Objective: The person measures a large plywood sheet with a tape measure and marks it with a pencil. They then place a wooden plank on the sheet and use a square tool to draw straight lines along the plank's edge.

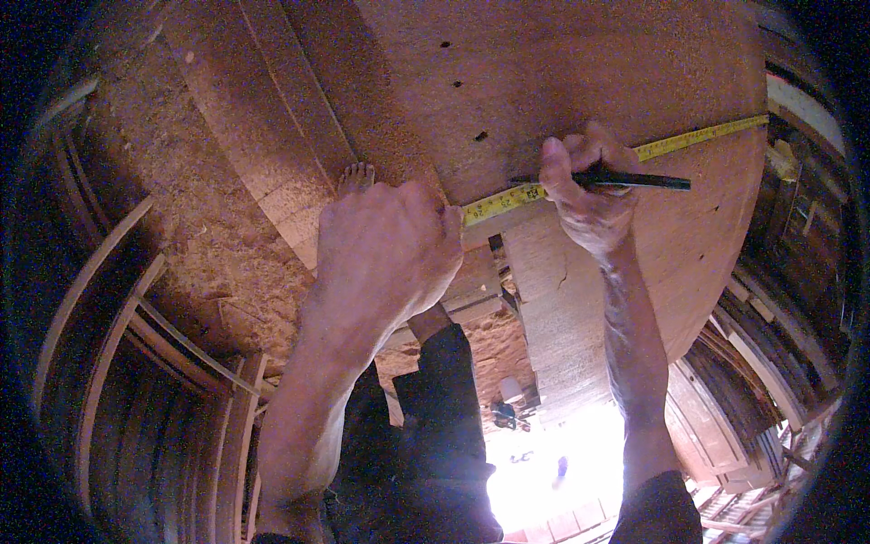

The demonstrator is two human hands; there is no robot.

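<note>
A yellow tape measure [684, 144] crosses a wooden board [562, 72], its long axis running from the left hand's [394, 236] closed grip toward between two and three o'clock; the right hand [594, 218], over it, holds a dark pen [660, 181] pointing to nine.

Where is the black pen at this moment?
In the head view, the black pen is right of centre, held in the right hand, its thin end close to the yellow measuring tape.

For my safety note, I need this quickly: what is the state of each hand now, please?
Left hand: closed, apparently on the yellow measuring tape; its grip is mostly hidden.
Right hand: closed, holding a dark pen-like tool.
</note>
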